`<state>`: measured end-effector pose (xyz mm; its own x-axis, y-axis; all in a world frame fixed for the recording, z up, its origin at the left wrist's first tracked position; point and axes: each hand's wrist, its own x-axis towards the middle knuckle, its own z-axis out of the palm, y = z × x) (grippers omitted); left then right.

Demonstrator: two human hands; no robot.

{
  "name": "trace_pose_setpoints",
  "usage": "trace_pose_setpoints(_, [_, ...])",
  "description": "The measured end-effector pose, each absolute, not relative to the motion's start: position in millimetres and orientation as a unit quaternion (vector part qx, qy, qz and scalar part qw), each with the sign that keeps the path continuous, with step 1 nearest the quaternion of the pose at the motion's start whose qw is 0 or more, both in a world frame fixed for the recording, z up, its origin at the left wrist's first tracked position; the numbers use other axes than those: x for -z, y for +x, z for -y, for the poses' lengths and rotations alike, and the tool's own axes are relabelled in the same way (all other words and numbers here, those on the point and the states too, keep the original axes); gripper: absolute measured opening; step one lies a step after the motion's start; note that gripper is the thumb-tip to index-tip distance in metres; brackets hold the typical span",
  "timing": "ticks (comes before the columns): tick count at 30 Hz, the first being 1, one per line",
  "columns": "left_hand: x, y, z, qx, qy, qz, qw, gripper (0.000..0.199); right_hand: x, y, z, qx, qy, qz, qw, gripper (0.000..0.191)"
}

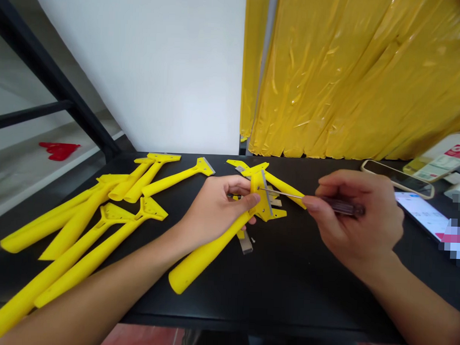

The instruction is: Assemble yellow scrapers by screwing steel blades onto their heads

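Gripped around its neck by my left hand (226,205), a yellow scraper (202,257) slants with its handle toward me and its head up and away. A metal blade strip (267,193) runs along that head. My right hand (358,217) is closed on a screwdriver (340,205) with a dark handle. Its thin shaft points left, and the tip meets the scraper head at a small screw or hole. Behind and under the held scraper lie more yellow scraper parts (282,184), a grey metal piece (245,243) and a small screw (253,240).
Several yellow scrapers (88,238) lie in a loose pile at left on the black table (278,290). Two phones, one cased (399,177) and one with a lit screen (421,212), rest at right near boxes. Yellow plastic sheeting (354,76) hangs behind; a red item (59,150) sits on a shelf.
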<state>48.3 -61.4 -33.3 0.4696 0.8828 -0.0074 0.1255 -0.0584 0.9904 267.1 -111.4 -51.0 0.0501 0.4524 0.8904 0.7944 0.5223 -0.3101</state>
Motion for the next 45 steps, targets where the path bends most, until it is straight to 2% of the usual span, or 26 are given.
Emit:
trace_pose_setpoints(2, [36.0, 48.6, 60.9, -0.337, 0.656, -0.394, 0.549, 0.015, 48.3, 267.3, 109.6, 0.087, -0.423, 0.711, 0.555, 0.019])
trace_pose_setpoints(5, [37.5, 48.9, 59.1, -0.341, 0.66, -0.4, 0.537, 0.016, 46.4, 271.6, 106.8, -0.039, -0.324, 0.804, 0.498, 0.023])
trace_pose_setpoints(7, [36.9, 48.7, 58.0, -0.352, 0.661, -0.398, 0.53, 0.015, 46.7, 273.0, 106.2, -0.075, -0.296, 0.826, 0.473, 0.022])
trace_pose_setpoints(9, [36.7, 48.2, 57.1, -0.364, 0.666, -0.397, 0.517, 0.013, 47.2, 271.8, 107.4, -0.042, -0.324, 0.809, 0.488, 0.017])
trace_pose_setpoints(13, [42.8, 47.8, 54.7, -0.393, 0.676, -0.389, 0.488, 0.014, 45.4, 269.1, 110.6, 0.151, -0.467, 0.718, 0.494, 0.009])
trace_pose_setpoints(17, [52.1, 49.9, 52.4, -0.425, 0.655, -0.381, 0.495, 0.016, 46.8, 274.3, 102.9, 0.27, -0.509, 0.717, 0.393, 0.037])
trace_pose_setpoints(19, [53.7, 51.2, 52.6, -0.431, 0.645, -0.379, 0.505, 0.016, 50.2, 276.1, 97.1, 0.266, -0.531, 0.724, 0.351, 0.04])
trace_pose_setpoints(20, [53.6, 51.6, 53.0, -0.433, 0.642, -0.381, 0.506, 0.016, 52.0, 275.9, 95.0, 0.243, -0.541, 0.728, 0.343, 0.035])
trace_pose_setpoints(23, [51.1, 51.3, 53.5, -0.444, 0.633, -0.389, 0.502, 0.017, 55.7, 272.3, 94.8, 0.121, -0.544, 0.75, 0.357, 0.017])
trace_pose_setpoints(27, [47.5, 48.2, 50.0, -0.465, 0.623, -0.4, 0.486, 0.018, 55.5, 268.3, 101.4, 0.002, -0.504, 0.781, 0.369, 0.015])
trace_pose_setpoints(30, [46.8, 47.0, 46.4, -0.477, 0.628, -0.409, 0.459, 0.017, 54.1, 269.4, 102.8, 0.019, -0.487, 0.793, 0.366, 0.007])
trace_pose_setpoints(35, [48.3, 48.5, 44.8, -0.467, 0.619, -0.403, 0.485, 0.016, 52.2, 272.1, 101.4, 0.101, -0.494, 0.789, 0.35, 0.017])
trace_pose_setpoints(37, [49.5, 48.4, 44.7, -0.466, 0.62, -0.401, 0.488, 0.016, 52.1, 271.8, 102.0, 0.088, -0.505, 0.784, 0.349, 0.017])
trace_pose_setpoints(42, [53.0, 46.6, 42.7, -0.458, 0.633, -0.4, 0.479, 0.018, 52.7, 270.6, 104.9, -0.042, -0.51, 0.759, 0.403, 0.017])
trace_pose_setpoints(45, [54.0, 46.9, 42.4, -0.453, 0.632, -0.405, 0.481, 0.018, 53.2, 270.6, 106.5, -0.013, -0.491, 0.761, 0.424, 0.012])
